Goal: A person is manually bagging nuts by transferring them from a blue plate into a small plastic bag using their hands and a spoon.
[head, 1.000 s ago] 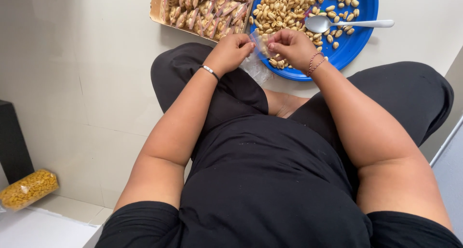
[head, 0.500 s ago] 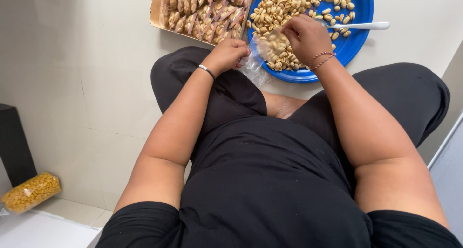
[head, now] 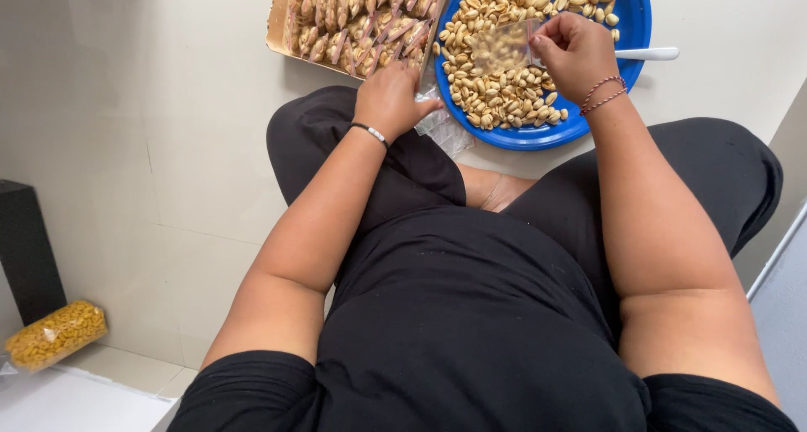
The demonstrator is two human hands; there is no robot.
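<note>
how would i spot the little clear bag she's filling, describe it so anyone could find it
Start at the round blue plate heaped with peanuts at the top of the view. Over its middle, the right hand pinches a small clear plastic bag. Unlike the loose nuts, it is a see-through, shiny rectangle.

Tan peanuts [head: 504, 96] fill a blue plate [head: 635, 20]; black clothing [head: 471, 331], cream floor [head: 151, 146].

A clear bag of yellow kernels [head: 55, 334] lies on the pale floor [head: 151, 146] beside a black block [head: 27, 247] (left edge).
</note>
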